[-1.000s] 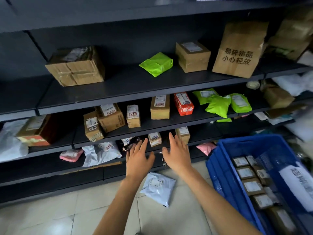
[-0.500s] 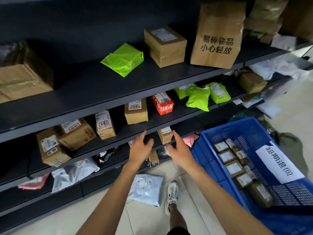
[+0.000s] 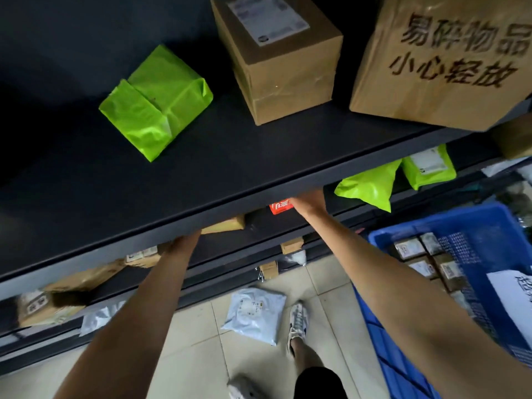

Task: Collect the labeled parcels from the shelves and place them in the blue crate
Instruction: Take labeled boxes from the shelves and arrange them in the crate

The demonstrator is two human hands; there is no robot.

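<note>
I am reaching both arms under the front lip of the dark metal upper shelf toward the row beneath. My right hand is lying just beside the small red printed carton, and my left hand is going in near the flat brown cardboard box. The lip is hiding my fingers, so I cannot tell how far either hand is curled or whether it has hold of anything. Working blind, I should be feeling for each parcel's sides, pinching firmly and drawing it out low, clear of the lip. The blue plastic crate is sitting at my right, partly filled with labelled boxes.
</note>
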